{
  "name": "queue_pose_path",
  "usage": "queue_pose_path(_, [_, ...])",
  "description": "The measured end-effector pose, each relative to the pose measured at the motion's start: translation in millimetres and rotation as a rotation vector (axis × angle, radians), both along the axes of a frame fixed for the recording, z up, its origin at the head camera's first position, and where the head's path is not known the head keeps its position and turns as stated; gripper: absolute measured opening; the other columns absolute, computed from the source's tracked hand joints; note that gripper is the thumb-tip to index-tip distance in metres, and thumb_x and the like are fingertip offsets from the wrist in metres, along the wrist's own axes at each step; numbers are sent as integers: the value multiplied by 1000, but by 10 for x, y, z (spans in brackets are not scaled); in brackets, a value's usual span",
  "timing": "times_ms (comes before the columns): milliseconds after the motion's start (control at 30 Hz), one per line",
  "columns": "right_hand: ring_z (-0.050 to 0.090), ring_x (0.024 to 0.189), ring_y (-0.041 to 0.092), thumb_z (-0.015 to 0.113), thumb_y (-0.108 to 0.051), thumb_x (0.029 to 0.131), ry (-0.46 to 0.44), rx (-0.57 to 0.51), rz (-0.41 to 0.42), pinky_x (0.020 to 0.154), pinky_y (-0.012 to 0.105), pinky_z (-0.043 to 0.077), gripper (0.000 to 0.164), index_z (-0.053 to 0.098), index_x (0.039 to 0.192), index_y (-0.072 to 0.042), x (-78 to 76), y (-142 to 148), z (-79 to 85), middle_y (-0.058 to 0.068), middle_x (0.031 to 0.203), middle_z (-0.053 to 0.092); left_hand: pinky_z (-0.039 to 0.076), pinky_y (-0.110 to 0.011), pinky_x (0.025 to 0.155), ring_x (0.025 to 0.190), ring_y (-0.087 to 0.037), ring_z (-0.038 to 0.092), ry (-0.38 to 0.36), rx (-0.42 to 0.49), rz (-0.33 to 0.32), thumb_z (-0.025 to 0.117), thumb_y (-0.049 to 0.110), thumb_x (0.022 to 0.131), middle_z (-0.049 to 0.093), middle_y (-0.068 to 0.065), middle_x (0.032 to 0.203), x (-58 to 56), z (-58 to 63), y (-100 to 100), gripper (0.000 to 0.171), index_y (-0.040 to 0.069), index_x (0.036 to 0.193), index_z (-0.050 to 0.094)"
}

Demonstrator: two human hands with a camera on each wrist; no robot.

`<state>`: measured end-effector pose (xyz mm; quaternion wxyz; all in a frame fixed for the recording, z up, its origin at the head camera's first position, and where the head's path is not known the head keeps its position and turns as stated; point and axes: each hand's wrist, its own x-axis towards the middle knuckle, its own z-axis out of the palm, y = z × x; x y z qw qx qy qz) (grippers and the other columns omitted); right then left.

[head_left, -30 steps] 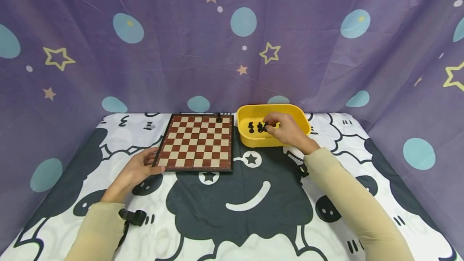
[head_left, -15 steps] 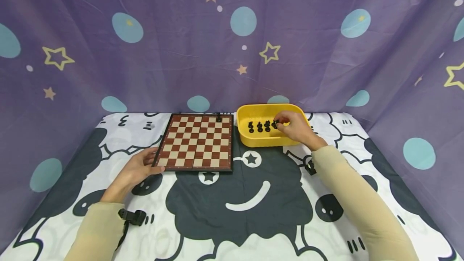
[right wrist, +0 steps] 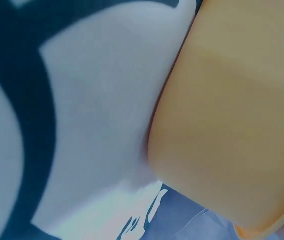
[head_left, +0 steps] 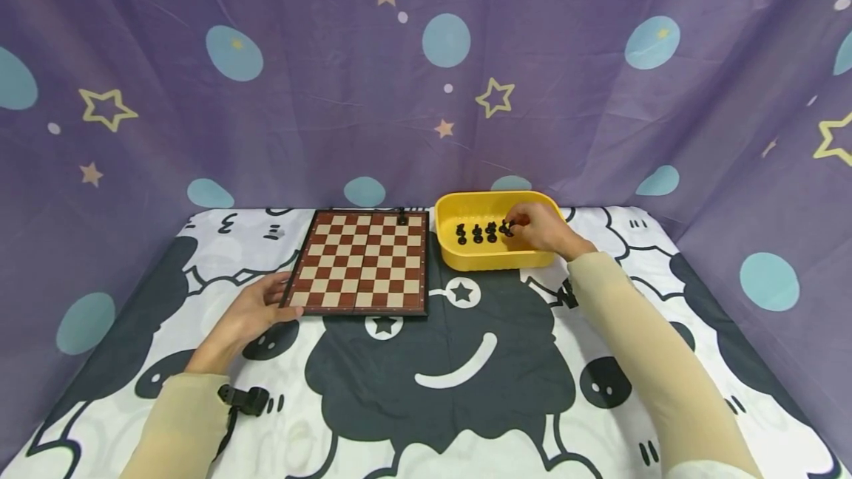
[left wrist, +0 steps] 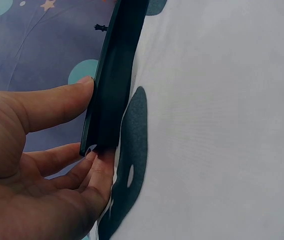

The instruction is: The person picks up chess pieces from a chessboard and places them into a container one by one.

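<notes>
My left hand [head_left: 249, 310] grips the near left corner of a brown-and-cream chessboard [head_left: 362, 266]. In the left wrist view the thumb presses the top edge of the board's dark side [left wrist: 114, 85], and the other fingers curl at its underside. One black chess piece [head_left: 402, 218] stands on the board's far row, towards the right. Inside a yellow plastic basin [head_left: 495, 261], several black chess pieces [head_left: 477, 233] stand in a line. My right hand [head_left: 541, 228] reaches in at the right end of that line and pinches a black piece [head_left: 507, 228], partly hidden by its fingers.
A cloth [head_left: 439, 405] with cartoon sheep covers the table. Behind it hangs a purple curtain [head_left: 319, 94] with stars and dots, close to the basin and board. The basin's outer wall [right wrist: 227, 115] fills much of the right wrist view, where the right hand's fingers are hidden.
My right hand has moved rightward along the line of pieces in the basin, uncovering the ones on the left. The left hand and the chessboard have stayed in place.
</notes>
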<state>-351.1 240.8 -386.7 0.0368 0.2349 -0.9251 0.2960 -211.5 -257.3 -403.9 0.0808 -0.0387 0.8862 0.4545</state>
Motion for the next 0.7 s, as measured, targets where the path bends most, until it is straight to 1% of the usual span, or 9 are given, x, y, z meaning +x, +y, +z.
queue_pose_path(167, [65, 85, 25, 66, 1, 81, -33, 44, 1, 79, 41, 50, 18, 70, 99, 1, -64, 5, -6, 12, 89, 70, 41, -53, 96, 119, -41, 46, -4, -11, 3, 75, 13, 81, 43, -28, 135, -2, 1, 10, 83, -2, 148, 27])
queue_pose_path(367, [65, 86, 25, 65, 2, 80, -57, 84, 12, 81, 41, 50, 17, 71, 97, 1, -127, -14, -56, 10, 89, 71, 41, -53, 95, 118, -41, 46, 4, -18, -2, 75, 13, 81, 43, -29, 135, -6, -9, 6, 83, -2, 147, 28])
queue_pose_path(533, [65, 85, 24, 65, 2, 80, -77, 95, 25, 81, 41, 50, 17, 70, 96, 1, -136, -51, -63, 10, 89, 71, 41, -52, 95, 118, -41, 46, 3, -14, -3, 75, 13, 81, 44, -29, 135, -4, -11, -2, 83, -2, 148, 28])
queue_pose_path(700, [64, 82, 23, 67, 1, 80, -75, 106, 42, 79, 41, 51, 17, 70, 96, 2, -155, -60, -56, 9, 87, 71, 40, -53, 96, 120, -41, 45, -2, -10, 0, 75, 14, 81, 43, -28, 135, 0, -3, -5, 84, -2, 148, 27])
